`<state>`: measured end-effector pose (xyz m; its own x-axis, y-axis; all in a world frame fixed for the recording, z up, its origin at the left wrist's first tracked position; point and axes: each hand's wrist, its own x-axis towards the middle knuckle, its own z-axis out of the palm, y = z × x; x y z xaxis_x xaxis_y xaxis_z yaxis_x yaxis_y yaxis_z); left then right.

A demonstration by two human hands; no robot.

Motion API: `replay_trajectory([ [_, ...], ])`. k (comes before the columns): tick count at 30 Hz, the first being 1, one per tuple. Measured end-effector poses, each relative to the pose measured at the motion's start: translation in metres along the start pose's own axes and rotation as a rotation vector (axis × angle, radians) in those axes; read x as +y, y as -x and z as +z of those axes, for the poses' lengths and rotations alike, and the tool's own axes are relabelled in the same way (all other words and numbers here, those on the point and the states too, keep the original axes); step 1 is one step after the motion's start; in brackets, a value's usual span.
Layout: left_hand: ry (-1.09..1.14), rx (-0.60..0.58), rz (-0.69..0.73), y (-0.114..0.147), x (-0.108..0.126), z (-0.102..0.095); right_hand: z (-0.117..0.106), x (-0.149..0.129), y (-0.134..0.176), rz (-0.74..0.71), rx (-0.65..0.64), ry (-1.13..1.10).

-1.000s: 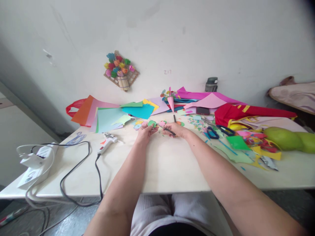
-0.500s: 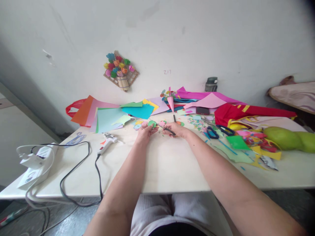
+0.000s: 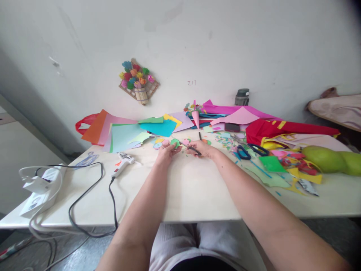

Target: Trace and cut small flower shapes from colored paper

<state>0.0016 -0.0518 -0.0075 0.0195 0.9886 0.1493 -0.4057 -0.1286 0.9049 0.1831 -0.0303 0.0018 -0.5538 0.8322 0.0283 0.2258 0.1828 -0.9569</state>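
A small piece of green paper [image 3: 175,143] is pinched in the fingers of my left hand [image 3: 168,150], above the middle of the table. My right hand [image 3: 200,148] grips a pair of scissors [image 3: 194,150] by dark handles. Their blades point left and reach the green paper's edge; how far apart the blades are is too small to tell. Around my fingertips lie several small cut paper shapes, among them a pink one [image 3: 186,141]. A black pen-like stick [image 3: 200,135] lies just beyond my right hand.
A glue gun [image 3: 121,168] with a black cord lies left, near a white power strip [image 3: 42,192]. Coloured sheets [image 3: 126,135] line the back. At right are blue-handled scissors [image 3: 244,152], paper scraps, a phone [image 3: 232,127], a red cloth [image 3: 276,130] and a green fruit-like object [image 3: 324,159].
The green paper has turned slightly in my left hand and shows a little more to the right. Both arms are otherwise almost still.
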Motion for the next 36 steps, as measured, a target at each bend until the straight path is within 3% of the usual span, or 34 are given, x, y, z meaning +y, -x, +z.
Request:
replay_trajectory([
  [16, -0.006, -0.019, 0.010, -0.001, -0.001, -0.002, -0.003, 0.005, -0.002, 0.018, -0.038, 0.002],
  [27, -0.023, -0.037, -0.004, 0.000, -0.001, -0.001, -0.002, -0.009, 0.009, 0.018, -0.039, 0.049],
  [36, -0.026, 0.021, 0.008, -0.002, -0.003, -0.003, -0.002, -0.001, 0.003, -0.007, -0.037, -0.020],
])
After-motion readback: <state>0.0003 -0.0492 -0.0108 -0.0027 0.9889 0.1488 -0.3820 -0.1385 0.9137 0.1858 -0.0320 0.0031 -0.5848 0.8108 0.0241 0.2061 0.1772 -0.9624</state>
